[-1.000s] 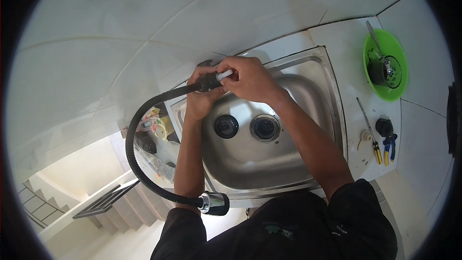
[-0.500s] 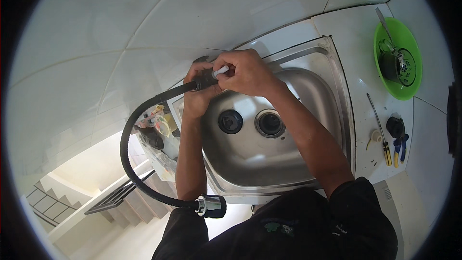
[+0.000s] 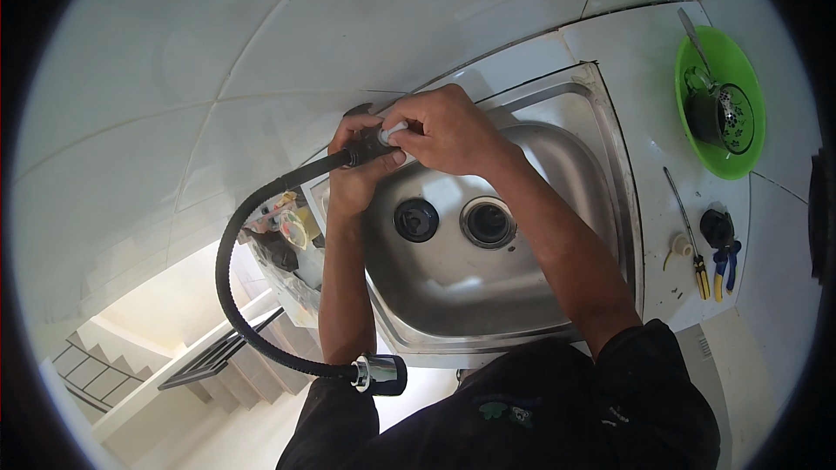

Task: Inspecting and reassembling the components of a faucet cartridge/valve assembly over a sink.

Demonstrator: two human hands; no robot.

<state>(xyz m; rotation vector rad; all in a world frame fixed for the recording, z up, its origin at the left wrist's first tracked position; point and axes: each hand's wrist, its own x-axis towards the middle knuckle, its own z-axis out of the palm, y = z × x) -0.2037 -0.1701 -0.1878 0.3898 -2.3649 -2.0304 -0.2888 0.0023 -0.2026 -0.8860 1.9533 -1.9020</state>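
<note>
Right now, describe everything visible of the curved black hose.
The ribbed black hose looks rubbery, bowing in a wide arc left of the sink. One end meets a dark fitting held in the left hand; the right hand pinches a pale piece there. The other end carries a chrome and black head over the left forearm, contact unclear.

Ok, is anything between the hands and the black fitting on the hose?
Nothing visible: the left hand is around the black fitting and the right hand pinches the pale piece there. The black hose bows out to the left, not between them.
</note>
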